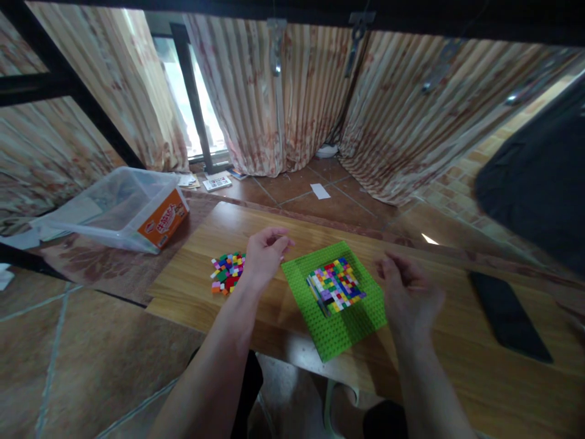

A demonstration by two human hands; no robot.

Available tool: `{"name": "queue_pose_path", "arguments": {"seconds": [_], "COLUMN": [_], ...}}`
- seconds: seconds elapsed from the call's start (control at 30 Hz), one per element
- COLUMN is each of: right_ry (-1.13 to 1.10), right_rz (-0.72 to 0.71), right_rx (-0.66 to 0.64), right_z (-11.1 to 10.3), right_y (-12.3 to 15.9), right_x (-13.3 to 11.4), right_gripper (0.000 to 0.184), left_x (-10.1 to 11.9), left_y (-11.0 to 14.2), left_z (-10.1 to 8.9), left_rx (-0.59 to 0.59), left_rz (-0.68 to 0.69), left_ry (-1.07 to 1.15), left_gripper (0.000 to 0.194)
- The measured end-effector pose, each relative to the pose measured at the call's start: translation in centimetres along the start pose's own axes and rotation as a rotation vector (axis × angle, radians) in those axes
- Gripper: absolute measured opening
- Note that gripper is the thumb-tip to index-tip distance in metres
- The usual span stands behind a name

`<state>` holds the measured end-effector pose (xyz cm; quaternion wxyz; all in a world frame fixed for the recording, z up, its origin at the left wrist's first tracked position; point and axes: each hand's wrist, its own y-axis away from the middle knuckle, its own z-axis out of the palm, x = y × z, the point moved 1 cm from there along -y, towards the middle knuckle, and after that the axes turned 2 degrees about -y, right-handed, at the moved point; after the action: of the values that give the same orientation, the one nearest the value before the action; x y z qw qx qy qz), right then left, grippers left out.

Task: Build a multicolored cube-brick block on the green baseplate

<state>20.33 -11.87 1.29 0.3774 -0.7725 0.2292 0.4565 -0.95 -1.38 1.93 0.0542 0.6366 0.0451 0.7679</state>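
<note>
My left hand [267,253] hovers over the table between a loose heap of small coloured bricks [223,275] and the green baseplate [304,305]. Its thumb and fingers are drawn together; whatever they may hold is too small to make out. On the baseplate stands a low block of many-coloured bricks [338,283], its top a patchwork of colours. To the right of the plate is my right hand [409,289], somewhat blurred, with fingers curled inward and their contents hidden. Neither hand touches the brick block.
The wooden table [269,323] bears a black phone [509,314] at the right. A clear plastic bin [123,207] with an orange label stands beyond the table's left end. Papers [320,191] lie on the tiled floor before the curtains [256,97]. A dark bar crosses the top.
</note>
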Motion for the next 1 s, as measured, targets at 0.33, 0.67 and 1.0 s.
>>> {"name": "queue_pose_path", "arguments": {"seconds": [0.33,0.67,1.0], "right_ry": [-0.002,0.135,0.277], "right_rz": [-0.464,-0.501,-0.487], "right_rx": [-0.386,-0.641,-0.696], "right_z": [4.0,9.8,11.9], "right_y": [6.4,9.6,9.2], "right_x": [-4.8,-2.9,-2.3], "right_gripper": [0.02,0.034,0.03], "left_x": [0.8,1.0,1.5], "left_y": [-0.6,-0.7,-0.7], "left_z": [-1.7,-2.3,-3.0], "left_rx": [0.186,0.194,0.2], "left_rz": [0.126,0.082,0.057], "left_ry": [0.147,0.23,0.235], "left_gripper": [0.023,0.021,0.017]}}
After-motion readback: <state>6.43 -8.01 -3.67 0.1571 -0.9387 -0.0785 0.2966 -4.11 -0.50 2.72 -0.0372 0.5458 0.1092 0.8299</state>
